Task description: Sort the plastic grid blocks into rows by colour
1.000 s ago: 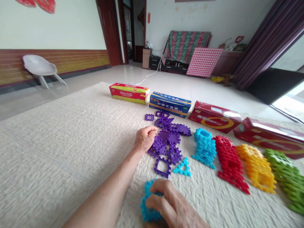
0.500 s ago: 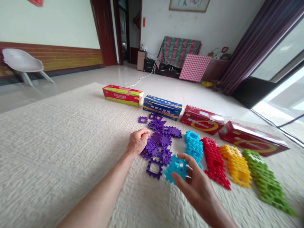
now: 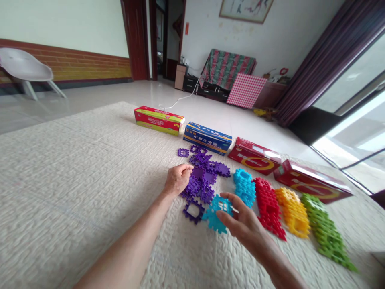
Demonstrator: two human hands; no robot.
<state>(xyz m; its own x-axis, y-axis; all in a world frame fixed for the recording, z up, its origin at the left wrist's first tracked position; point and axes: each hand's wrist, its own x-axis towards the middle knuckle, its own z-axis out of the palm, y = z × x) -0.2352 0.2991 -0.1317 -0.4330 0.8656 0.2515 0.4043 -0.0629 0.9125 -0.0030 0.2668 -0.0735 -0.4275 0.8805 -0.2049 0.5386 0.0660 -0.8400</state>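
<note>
My left hand (image 3: 178, 179) is closed, resting at the left edge of a loose heap of purple interlocking plastic tiles (image 3: 207, 176). Whatever its curled fingers may hold is hidden. My right hand (image 3: 243, 218) has thumb and forefinger around light-blue interlocking tiles (image 3: 217, 216), one with a window grid. Just left of these lies a purple square frame tile (image 3: 185, 211). Beyond my right hand runs an overlapped row of light-blue tiles (image 3: 244, 186). Rows of red tiles (image 3: 268, 206), yellow tiles (image 3: 291, 210) and green tiles (image 3: 326, 230) follow to the right.
Along the back of the cream textured mat (image 3: 90, 168) stand a red-and-yellow box (image 3: 159, 121), a blue box (image 3: 207, 138) and two dark red boxes, one in the middle (image 3: 254, 155) and one at right (image 3: 313, 180). A white chair (image 3: 25, 66) stands far left.
The view has shifted and tilted slightly. My right hand and the light-blue tiles are a little closer to the purple frame tile. My left hand stays closed beside the purple heap.
</note>
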